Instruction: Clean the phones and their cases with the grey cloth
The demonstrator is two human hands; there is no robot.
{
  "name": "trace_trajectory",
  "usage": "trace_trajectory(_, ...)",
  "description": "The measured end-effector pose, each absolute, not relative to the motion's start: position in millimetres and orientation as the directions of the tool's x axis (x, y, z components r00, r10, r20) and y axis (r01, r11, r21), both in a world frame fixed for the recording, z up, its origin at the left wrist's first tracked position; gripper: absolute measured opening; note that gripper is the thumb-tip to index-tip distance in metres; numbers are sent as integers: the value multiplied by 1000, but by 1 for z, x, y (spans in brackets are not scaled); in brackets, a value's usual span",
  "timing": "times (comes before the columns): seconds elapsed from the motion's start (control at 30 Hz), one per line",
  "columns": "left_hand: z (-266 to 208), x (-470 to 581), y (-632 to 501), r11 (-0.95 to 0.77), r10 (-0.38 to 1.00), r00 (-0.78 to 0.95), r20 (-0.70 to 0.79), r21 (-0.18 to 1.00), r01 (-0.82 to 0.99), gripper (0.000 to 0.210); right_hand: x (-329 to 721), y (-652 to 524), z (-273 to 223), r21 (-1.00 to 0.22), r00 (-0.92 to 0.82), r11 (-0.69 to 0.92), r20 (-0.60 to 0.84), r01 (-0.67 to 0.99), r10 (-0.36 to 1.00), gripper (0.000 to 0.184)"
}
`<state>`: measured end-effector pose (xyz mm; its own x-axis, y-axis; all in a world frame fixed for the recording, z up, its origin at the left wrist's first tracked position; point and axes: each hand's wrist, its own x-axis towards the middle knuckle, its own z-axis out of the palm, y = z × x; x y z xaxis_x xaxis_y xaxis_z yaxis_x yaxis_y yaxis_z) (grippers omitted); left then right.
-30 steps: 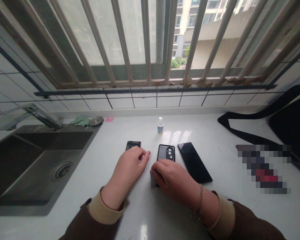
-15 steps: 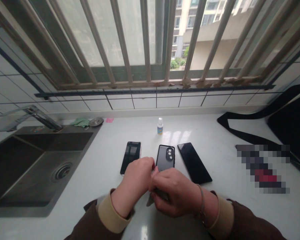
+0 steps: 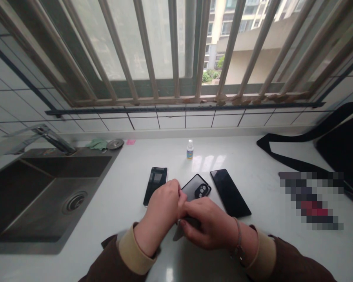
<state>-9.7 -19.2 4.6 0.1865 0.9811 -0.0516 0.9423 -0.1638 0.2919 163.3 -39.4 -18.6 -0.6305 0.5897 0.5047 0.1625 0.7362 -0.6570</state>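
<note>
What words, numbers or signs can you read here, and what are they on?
None can be read for sure.
Bottle: its label seems to have print, but it's too small and blurred.
Case: no readable words on the part that shows.
Left phone and right phone: dark screens, no readable words.
Pixelated patch: too blocky to read.

On the near side of the spray bottle (image 3: 190, 151), the left hand (image 3: 165, 201) and right hand (image 3: 202, 222) meet, backs upward, fingers curled.
</note>
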Motion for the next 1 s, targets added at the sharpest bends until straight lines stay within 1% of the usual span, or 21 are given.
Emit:
trace_trajectory(0.03,4,-10,-19,-138,986,159,-41,314,939,13,164,-39,-19,-659,-624,734,508,163,594,5)
trace_trajectory(0.1,3,-11,-18,-111,992,127,-14,396,912,18,164,-39,-18,-661,-607,732,517,164,603,6)
trace_trajectory(0.2,0,-14,-18,-133,990,134,37,527,840,28,165,-39,-18,-648,-580,737,531,191,618,7)
trace_trajectory(0.33,1,-17,-16,-186,981,183,70,633,752,25,165,-37,-20,-646,-559,730,529,223,639,5)
trace_trajectory(0.43,2,-19,-14,-200,977,192,90,693,693,29,166,-36,-20,-641,-531,715,517,280,671,4)
trace_trajectory(0.63,-1,-22,-12,-217,974,192,116,712,668,32,166,-33,-19,-679,-455,635,464,369,760,6)
trace_trajectory(1.0,0,-23,-14,-215,974,199,105,706,675,30,167,-32,-19,-703,-452,600,424,381,785,5)
